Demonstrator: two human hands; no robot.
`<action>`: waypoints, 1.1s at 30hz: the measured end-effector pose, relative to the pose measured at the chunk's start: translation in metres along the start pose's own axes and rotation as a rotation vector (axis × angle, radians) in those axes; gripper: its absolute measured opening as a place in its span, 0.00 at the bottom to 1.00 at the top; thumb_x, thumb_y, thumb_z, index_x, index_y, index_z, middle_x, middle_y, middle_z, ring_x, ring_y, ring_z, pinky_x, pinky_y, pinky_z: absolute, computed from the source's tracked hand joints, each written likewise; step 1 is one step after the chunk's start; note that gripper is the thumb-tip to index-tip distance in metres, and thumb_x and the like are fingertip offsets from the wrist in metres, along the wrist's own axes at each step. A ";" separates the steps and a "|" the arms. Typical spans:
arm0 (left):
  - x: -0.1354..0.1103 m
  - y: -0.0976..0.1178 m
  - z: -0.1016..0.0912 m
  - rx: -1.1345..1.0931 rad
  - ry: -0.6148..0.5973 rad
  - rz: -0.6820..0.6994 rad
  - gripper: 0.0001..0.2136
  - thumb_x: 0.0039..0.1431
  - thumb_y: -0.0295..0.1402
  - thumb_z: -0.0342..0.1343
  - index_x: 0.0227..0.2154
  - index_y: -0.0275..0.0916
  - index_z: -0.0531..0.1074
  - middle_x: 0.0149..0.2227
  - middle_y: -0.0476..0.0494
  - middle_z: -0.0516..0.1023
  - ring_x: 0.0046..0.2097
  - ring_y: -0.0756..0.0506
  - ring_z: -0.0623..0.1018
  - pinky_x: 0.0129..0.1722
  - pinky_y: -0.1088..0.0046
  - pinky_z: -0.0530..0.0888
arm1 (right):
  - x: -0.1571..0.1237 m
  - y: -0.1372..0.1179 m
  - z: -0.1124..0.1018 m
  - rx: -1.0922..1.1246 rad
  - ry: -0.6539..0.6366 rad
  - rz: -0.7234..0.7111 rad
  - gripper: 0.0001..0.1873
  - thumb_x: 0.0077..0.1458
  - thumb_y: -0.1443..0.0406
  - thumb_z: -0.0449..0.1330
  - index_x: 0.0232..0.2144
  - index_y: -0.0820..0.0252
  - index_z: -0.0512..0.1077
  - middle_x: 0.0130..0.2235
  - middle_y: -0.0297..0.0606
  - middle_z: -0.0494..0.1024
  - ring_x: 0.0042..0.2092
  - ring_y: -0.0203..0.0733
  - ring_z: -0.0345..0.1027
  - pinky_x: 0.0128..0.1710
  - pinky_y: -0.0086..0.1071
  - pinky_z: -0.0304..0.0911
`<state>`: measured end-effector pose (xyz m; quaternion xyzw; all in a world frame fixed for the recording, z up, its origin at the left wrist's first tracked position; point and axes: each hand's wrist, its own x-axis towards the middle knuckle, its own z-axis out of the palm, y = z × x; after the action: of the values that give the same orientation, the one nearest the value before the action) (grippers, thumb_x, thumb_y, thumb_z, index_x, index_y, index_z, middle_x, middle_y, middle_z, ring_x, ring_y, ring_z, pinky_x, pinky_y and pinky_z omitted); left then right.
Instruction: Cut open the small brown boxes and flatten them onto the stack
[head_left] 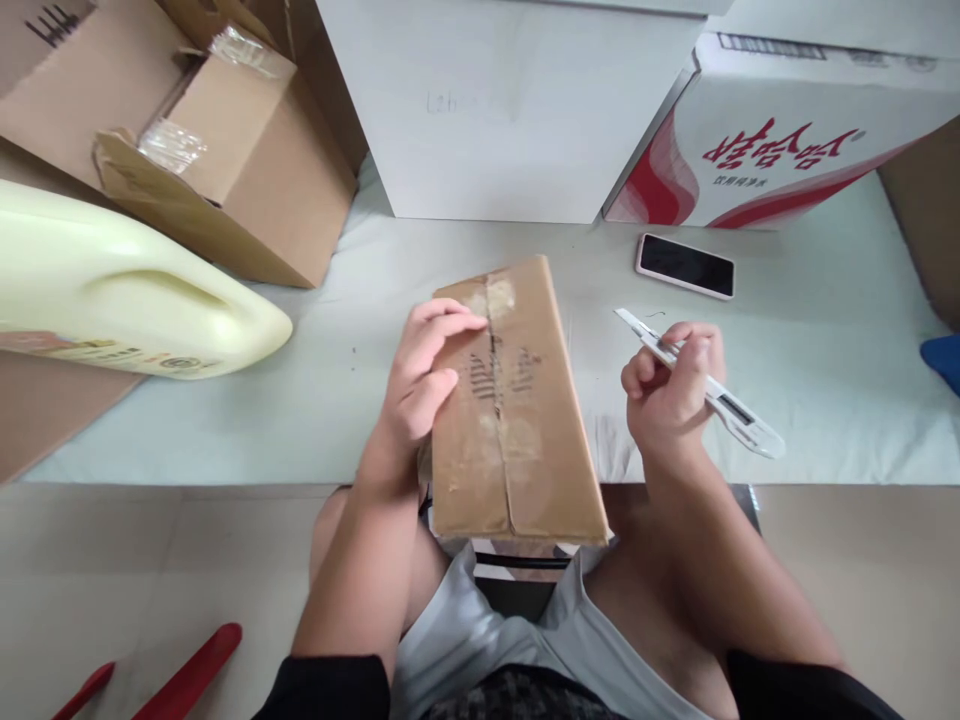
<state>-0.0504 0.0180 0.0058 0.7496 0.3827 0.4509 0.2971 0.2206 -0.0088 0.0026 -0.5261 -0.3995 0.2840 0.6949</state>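
Observation:
A brown cardboard box (536, 400) stands tilted at the near edge of the cloth-covered surface, its front part jutting out over my lap. Yellowed tape patches and black pen marks lie along the seam of its upper face. My left hand (426, 375) holds the box at its left side, with bent fingers and thumb resting on the upper face. In my right hand (679, 385), to the right of the box and apart from it, is a white utility knife (739, 420). Its blade is out and points up and left. My fingers are wrapped round its handle.
A pink-edged phone (685, 267) lies behind the knife. At the back stand a large white box (510, 150) and a red-and-white carton (780, 150). Left are an open carton (277, 190) and a pale yellow bottle (135, 270). Something blue (943, 360) shows far right.

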 end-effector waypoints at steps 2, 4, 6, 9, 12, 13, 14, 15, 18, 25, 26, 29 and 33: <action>0.000 -0.009 -0.008 0.017 0.104 -0.052 0.22 0.58 0.33 0.49 0.54 0.44 0.77 0.59 0.39 0.74 0.63 0.34 0.73 0.68 0.54 0.72 | 0.002 0.002 0.000 -0.073 0.020 0.032 0.18 0.59 0.48 0.64 0.33 0.51 0.63 0.19 0.20 0.61 0.16 0.30 0.52 0.15 0.26 0.47; 0.000 -0.017 -0.015 0.035 0.159 -0.108 0.21 0.59 0.34 0.51 0.54 0.45 0.78 0.58 0.41 0.76 0.64 0.36 0.73 0.69 0.57 0.71 | 0.004 0.004 -0.002 -0.179 0.023 0.045 0.16 0.54 0.55 0.68 0.37 0.52 0.66 0.22 0.23 0.69 0.20 0.32 0.61 0.20 0.28 0.56; 0.002 -0.022 -0.019 0.061 0.144 -0.211 0.21 0.60 0.34 0.52 0.55 0.46 0.79 0.59 0.43 0.77 0.64 0.37 0.74 0.70 0.57 0.70 | 0.004 0.007 -0.007 -0.261 -0.018 0.073 0.18 0.52 0.58 0.69 0.42 0.52 0.69 0.30 0.28 0.78 0.28 0.35 0.71 0.28 0.31 0.65; 0.006 -0.025 -0.018 0.103 0.028 -0.372 0.17 0.62 0.40 0.56 0.50 0.43 0.82 0.58 0.39 0.81 0.63 0.33 0.77 0.68 0.51 0.71 | 0.000 0.014 -0.013 -0.277 -0.169 0.216 0.18 0.60 0.50 0.64 0.46 0.51 0.69 0.34 0.32 0.81 0.31 0.38 0.74 0.31 0.34 0.68; 0.011 -0.025 -0.009 0.031 -0.058 -0.485 0.19 0.64 0.46 0.56 0.48 0.40 0.82 0.58 0.35 0.82 0.63 0.30 0.78 0.67 0.49 0.72 | -0.005 0.022 -0.016 -0.258 -0.246 0.305 0.22 0.62 0.43 0.61 0.45 0.51 0.68 0.31 0.31 0.78 0.30 0.39 0.73 0.32 0.36 0.68; 0.011 -0.025 -0.006 -0.016 -0.055 -0.514 0.20 0.65 0.47 0.55 0.49 0.40 0.82 0.58 0.35 0.81 0.64 0.31 0.77 0.68 0.49 0.71 | -0.006 0.023 -0.017 -0.241 -0.251 0.312 0.23 0.62 0.42 0.62 0.43 0.51 0.67 0.31 0.31 0.77 0.31 0.39 0.72 0.34 0.36 0.68; 0.012 -0.025 -0.002 -0.068 -0.035 -0.537 0.21 0.65 0.47 0.55 0.51 0.40 0.81 0.59 0.35 0.81 0.65 0.31 0.76 0.68 0.50 0.71 | -0.006 0.024 -0.017 -0.216 -0.249 0.317 0.24 0.61 0.41 0.63 0.42 0.51 0.67 0.31 0.30 0.76 0.32 0.38 0.71 0.35 0.35 0.67; 0.012 -0.025 0.001 -0.122 -0.010 -0.557 0.22 0.65 0.48 0.54 0.52 0.39 0.80 0.59 0.35 0.81 0.65 0.32 0.76 0.68 0.50 0.71 | -0.006 0.025 -0.016 -0.184 -0.239 0.320 0.24 0.60 0.41 0.65 0.41 0.51 0.66 0.31 0.29 0.74 0.32 0.37 0.69 0.34 0.34 0.65; 0.014 -0.025 0.007 -0.293 0.052 -0.609 0.27 0.64 0.50 0.55 0.60 0.42 0.76 0.58 0.36 0.81 0.62 0.32 0.78 0.63 0.50 0.75 | -0.002 0.021 -0.015 -0.038 -0.173 0.265 0.26 0.55 0.42 0.69 0.41 0.49 0.63 0.31 0.27 0.67 0.30 0.36 0.64 0.32 0.33 0.63; 0.012 -0.023 0.001 -0.559 0.119 -0.523 0.39 0.56 0.51 0.62 0.70 0.54 0.60 0.68 0.40 0.71 0.65 0.32 0.75 0.53 0.59 0.81 | 0.007 0.021 -0.018 0.164 -0.288 -0.052 0.34 0.52 0.30 0.57 0.45 0.45 0.58 0.46 0.38 0.72 0.52 0.55 0.73 0.55 0.54 0.70; 0.011 -0.023 0.001 -0.556 0.094 -0.536 0.40 0.55 0.51 0.63 0.71 0.56 0.60 0.70 0.40 0.68 0.64 0.31 0.76 0.51 0.59 0.82 | 0.006 0.024 -0.019 0.106 -0.333 -0.074 0.37 0.49 0.30 0.60 0.46 0.44 0.57 0.47 0.38 0.71 0.54 0.56 0.72 0.56 0.55 0.71; 0.007 -0.025 0.004 -0.517 -0.011 -0.623 0.45 0.55 0.48 0.67 0.73 0.60 0.53 0.72 0.40 0.65 0.60 0.32 0.79 0.50 0.57 0.82 | 0.004 0.034 -0.025 -0.054 -0.447 -0.089 0.46 0.41 0.31 0.69 0.50 0.44 0.57 0.52 0.39 0.70 0.57 0.57 0.71 0.57 0.56 0.72; 0.006 -0.026 0.008 -0.475 -0.082 -0.665 0.46 0.59 0.49 0.65 0.75 0.54 0.48 0.60 0.37 0.77 0.54 0.35 0.81 0.54 0.55 0.80 | 0.000 0.040 -0.028 -0.214 -0.472 -0.009 0.51 0.39 0.36 0.76 0.55 0.48 0.57 0.57 0.46 0.70 0.62 0.60 0.70 0.60 0.56 0.71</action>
<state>-0.0491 0.0360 -0.0155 0.5129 0.4773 0.3760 0.6064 0.2460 -0.0117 -0.0392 -0.5141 -0.5808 0.3519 0.5239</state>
